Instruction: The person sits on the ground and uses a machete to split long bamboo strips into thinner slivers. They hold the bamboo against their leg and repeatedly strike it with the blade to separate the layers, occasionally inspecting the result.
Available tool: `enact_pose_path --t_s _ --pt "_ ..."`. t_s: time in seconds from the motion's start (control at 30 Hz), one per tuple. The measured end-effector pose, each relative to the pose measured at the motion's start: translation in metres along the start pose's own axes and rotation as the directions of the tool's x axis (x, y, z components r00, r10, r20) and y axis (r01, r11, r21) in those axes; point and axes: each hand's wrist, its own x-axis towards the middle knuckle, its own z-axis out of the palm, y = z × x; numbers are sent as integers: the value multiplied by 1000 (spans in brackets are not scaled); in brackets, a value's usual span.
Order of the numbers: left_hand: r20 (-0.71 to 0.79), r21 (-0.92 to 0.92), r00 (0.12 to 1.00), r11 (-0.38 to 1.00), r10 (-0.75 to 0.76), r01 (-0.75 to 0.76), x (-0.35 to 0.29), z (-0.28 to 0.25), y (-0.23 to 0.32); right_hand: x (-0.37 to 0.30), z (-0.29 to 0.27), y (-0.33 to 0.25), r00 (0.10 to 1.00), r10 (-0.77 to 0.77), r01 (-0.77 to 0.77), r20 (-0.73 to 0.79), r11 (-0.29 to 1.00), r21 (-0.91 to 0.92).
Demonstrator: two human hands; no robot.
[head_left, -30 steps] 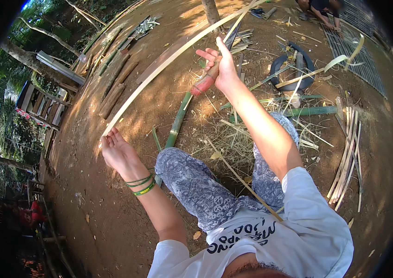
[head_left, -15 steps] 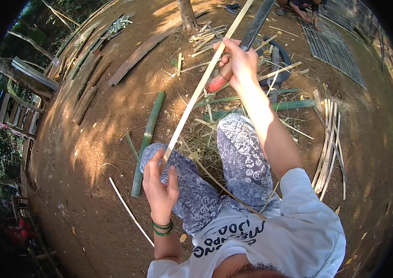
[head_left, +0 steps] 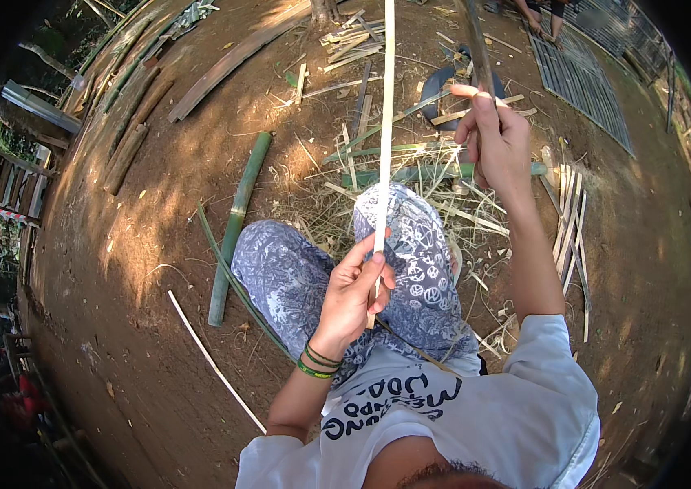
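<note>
My left hand [head_left: 349, 297] is closed around the lower end of a long, pale bamboo strip [head_left: 386, 122]. The strip rises nearly straight past my right knee and runs out at the top edge. To the right, my right hand [head_left: 502, 151] grips a long-bladed knife, its dark blade [head_left: 474, 41] pointing up and away from me. The palm and fingers hide the knife's handle, and one finger reaches out toward the left. A clear gap separates blade and strip. Bamboo shavings [head_left: 476, 216] and a split green bamboo piece [head_left: 410, 174] lie on the ground beyond my knees.
A green bamboo pole [head_left: 239, 216] lies left of my knees, near a thin pale strip [head_left: 211, 354]. On the right is a bundle of strips [head_left: 571, 232]. Farther off are offcuts [head_left: 353, 45], a long plank [head_left: 231, 65], and another person's hands [head_left: 547, 33] at a slatted panel [head_left: 586, 90].
My left hand has closed on the strip's lower end and moved right. My right hand has let go of the strip and moved right and nearer with the knife. The strip now stands more upright.
</note>
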Motion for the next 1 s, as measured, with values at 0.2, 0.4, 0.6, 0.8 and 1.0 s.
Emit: enact_pose_path --t_s 0.2,0.4,0.6,0.8,1.0 --pt "37 -287 994 952 -99 105 25 -4 -38 -74 -14 53 946 -18 156 324 900 -408" --pt "52 -304 996 948 -77 90 27 0 -48 -120 0 64 838 -12 330 546 807 -490" --pt "53 -285 997 956 -53 66 28 5 -56 -123 9 61 802 92 333 591 752 -568" --pt "61 -243 996 966 -72 85 26 2 -62 -129 10 72 840 45 339 541 735 -587" --pt "42 -233 990 963 -132 138 13 -3 -70 -131 6 80 878 26 317 477 716 -622"
